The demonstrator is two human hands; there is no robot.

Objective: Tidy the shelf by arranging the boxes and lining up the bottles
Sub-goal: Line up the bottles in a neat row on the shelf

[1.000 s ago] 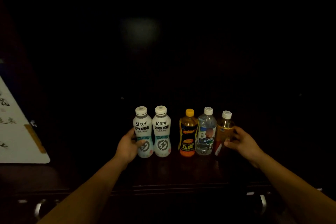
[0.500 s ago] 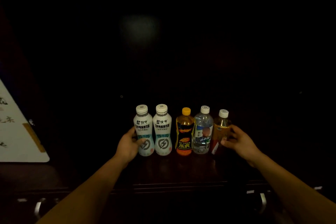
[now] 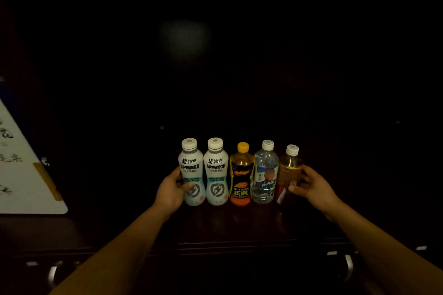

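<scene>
Several bottles stand upright in a tight row on a dark shelf [image 3: 239, 225]. From the left: two white bottles [image 3: 191, 172] [image 3: 217, 172], an orange-capped dark bottle [image 3: 241, 175], a clear water bottle [image 3: 265, 172] and an amber tea bottle [image 3: 288, 172]. My left hand [image 3: 171, 190] wraps the left side of the leftmost white bottle. My right hand [image 3: 314, 187] grips the right side of the amber tea bottle. No boxes are visible in the dim light.
A white board with calligraphy [image 3: 21, 175] lies at the left edge. Metal drawer handles [image 3: 51, 275] [image 3: 348, 268] sit below the shelf front. The back of the shelf is dark.
The three right bottles have slid left, closing the gap to the white pair. Both hands stay on the end bottles.
</scene>
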